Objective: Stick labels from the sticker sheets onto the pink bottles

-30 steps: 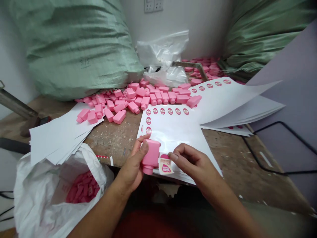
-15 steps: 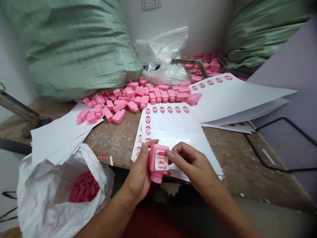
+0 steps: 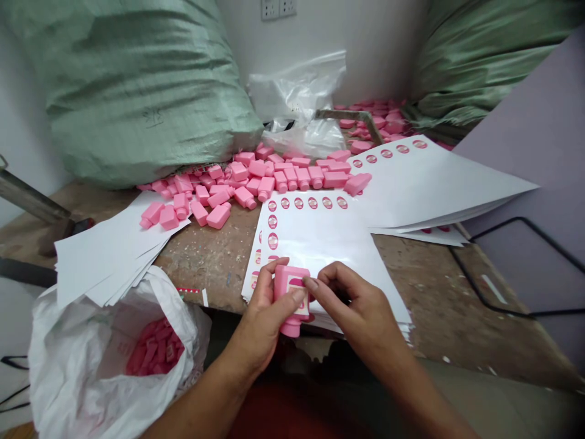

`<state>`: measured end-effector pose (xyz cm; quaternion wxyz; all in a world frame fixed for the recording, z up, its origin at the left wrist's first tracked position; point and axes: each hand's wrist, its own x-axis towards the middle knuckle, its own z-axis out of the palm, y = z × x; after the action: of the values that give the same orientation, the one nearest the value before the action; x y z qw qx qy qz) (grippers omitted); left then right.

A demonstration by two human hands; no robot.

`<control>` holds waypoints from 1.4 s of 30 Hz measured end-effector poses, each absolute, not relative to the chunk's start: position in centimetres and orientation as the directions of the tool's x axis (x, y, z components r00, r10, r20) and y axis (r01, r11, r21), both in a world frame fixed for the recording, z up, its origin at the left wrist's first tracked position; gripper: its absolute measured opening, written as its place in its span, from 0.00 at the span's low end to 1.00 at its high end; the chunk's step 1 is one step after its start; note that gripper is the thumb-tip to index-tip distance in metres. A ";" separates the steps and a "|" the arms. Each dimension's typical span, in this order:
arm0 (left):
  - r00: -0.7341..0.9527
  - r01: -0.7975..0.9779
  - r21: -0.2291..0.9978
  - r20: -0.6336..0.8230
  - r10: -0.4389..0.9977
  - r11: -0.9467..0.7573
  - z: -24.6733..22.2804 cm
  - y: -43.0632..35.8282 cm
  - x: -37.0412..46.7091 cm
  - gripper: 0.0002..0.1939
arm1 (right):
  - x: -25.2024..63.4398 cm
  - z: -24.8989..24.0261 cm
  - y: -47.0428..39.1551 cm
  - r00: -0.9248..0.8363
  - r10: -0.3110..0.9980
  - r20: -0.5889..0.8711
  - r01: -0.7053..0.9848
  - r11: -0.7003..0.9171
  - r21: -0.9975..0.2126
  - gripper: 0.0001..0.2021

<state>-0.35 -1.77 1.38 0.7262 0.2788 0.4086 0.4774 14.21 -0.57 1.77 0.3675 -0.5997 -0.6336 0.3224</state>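
My left hand [image 3: 261, 323] is wrapped round a small pink plastic bottle [image 3: 283, 277], its neck tilted down toward me. A label sticker [image 3: 296, 283] with a dark pink and cream print lies on the bottle's face. The left thumb presses across the label and covers part of it. My right hand [image 3: 359, 308] is closed at the bottle's right edge, thumb tip on the label's upper corner; its curled fingers are partly hidden. Just beyond both hands lies a stack of white label sheets [image 3: 315, 244], with oval stickers along the top and left edges.
Many loose pink bottles [image 3: 244, 196] lie across the wooden table [image 3: 201, 256]. Blank white sheets [image 3: 114, 244] are at left, more sticker sheets [image 3: 425, 183] at right. A white sack [image 3: 59, 353] holding pink bottles stands below left. Large green sacks [image 3: 150, 79] and a clear plastic bag [image 3: 301, 91] are behind.
My left thumb has moved from the bottle's side onto the label and now covers part of it. The right hand has hardly moved.
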 end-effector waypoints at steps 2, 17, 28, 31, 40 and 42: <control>0.219 -0.468 0.788 -0.336 0.916 0.400 1.5 -1.8 -0.5 0.27 | 14.6 1.5 -0.5 0.052 0.977 0.205 0.667 0.119 -0.735 0.15; 0.206 -0.165 0.843 -0.478 0.854 0.512 2.5 -4.4 -8.0 0.41 | 14.5 0.1 0.2 0.085 0.986 0.143 0.407 0.096 -0.908 0.13; -0.129 0.838 0.542 0.088 0.988 0.061 3.1 0.7 -17.2 0.25 | 14.6 -2.1 1.4 0.006 0.998 0.056 0.518 0.045 -0.854 0.17; -0.226 0.826 0.552 0.134 0.965 0.117 1.2 7.9 -13.9 0.22 | 14.9 -2.0 1.3 0.013 0.999 0.046 0.571 0.030 -0.820 0.18; -0.348 0.609 0.776 0.079 0.934 0.161 -2.3 13.9 -12.5 0.23 | 14.8 -2.7 0.6 -0.170 0.985 -0.004 0.773 0.131 -0.621 0.16; -0.355 0.490 0.862 0.066 0.933 0.125 -1.5 12.8 -12.5 0.25 | 15.1 -3.0 0.5 -0.186 0.983 0.000 0.787 0.149 -0.598 0.16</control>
<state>-12.45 12.76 -1.52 0.2593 0.5055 0.7038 0.4265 15.12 0.49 -3.01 0.2011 -0.6055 -0.7308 0.2426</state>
